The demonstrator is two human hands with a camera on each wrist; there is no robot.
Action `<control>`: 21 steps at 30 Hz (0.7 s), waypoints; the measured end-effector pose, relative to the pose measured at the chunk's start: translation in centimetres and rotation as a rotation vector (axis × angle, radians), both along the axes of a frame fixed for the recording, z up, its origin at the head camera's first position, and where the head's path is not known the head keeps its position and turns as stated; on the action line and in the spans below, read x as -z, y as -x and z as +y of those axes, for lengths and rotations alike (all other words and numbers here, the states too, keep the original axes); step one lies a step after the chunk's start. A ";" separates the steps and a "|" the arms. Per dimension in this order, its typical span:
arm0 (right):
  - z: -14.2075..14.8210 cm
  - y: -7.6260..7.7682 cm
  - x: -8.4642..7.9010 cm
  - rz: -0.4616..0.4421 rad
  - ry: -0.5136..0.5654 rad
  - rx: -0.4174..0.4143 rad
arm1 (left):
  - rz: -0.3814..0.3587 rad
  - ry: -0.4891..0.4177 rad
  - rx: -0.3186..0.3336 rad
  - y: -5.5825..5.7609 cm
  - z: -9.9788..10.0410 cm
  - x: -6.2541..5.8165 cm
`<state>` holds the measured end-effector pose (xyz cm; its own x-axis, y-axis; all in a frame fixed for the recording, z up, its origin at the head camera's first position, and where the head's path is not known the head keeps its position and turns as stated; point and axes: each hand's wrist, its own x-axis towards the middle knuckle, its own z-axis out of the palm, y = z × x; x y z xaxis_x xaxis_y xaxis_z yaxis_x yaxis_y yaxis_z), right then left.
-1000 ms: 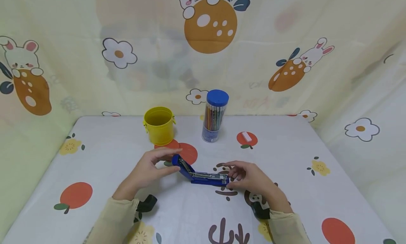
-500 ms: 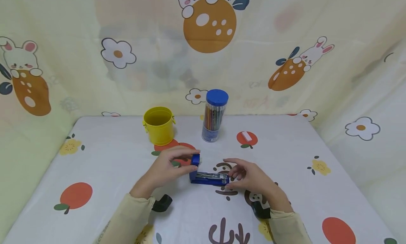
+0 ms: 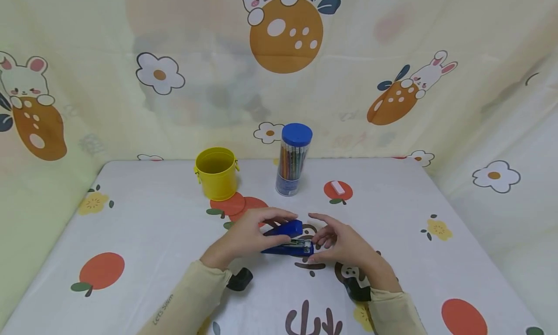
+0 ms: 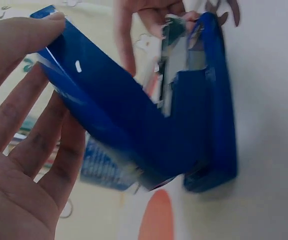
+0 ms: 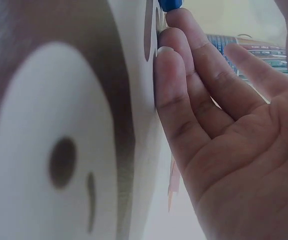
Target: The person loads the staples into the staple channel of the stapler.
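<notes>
A blue stapler [image 3: 289, 249] lies on the tablecloth with its top arm swung partway up from the base; the metal staple channel shows between the two. My left hand [image 3: 250, 233] pinches the raised arm, thumb on the near side and fingers on the far side. The left wrist view shows the thumb on the tip of that arm [image 4: 98, 90]. My right hand [image 3: 342, 243] holds the front end of the base between thumb and curled fingers, its index finger held out. In the right wrist view, fingertips [image 5: 171, 75] rest against the cloth beside a blue bit of stapler [image 5: 171, 4].
Behind the stapler stand a yellow bucket [image 3: 216, 177] and a clear tube of pencils [image 3: 291, 163] with a blue lid. A small pink-and-white eraser [image 3: 337, 187] lies at the back right. A printed curtain [image 3: 209, 83] hangs behind the table.
My left hand has moved right, swinging the stapler's top arm from leaning back to the left, through upright, to angled over the base. My right hand stays almost still.
</notes>
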<state>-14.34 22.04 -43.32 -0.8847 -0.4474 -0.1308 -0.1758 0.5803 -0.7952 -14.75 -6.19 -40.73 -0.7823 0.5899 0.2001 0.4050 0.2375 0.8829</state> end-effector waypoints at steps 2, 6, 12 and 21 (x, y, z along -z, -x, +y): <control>0.0 0.0 0.0 0.002 -0.002 0.002 | -0.003 0.032 0.007 0.1 0.6 0.4; 0.1 0.0 0.0 0.007 0.001 0.002 | -0.013 0.102 0.007 0.2 1.7 1.2; 0.1 0.0 0.1 0.000 0.011 -0.001 | -0.032 0.195 -0.012 0.0 2.4 1.4; 0.3 -0.1 0.1 -0.020 0.042 0.007 | 0.019 0.414 0.017 0.4 3.7 0.9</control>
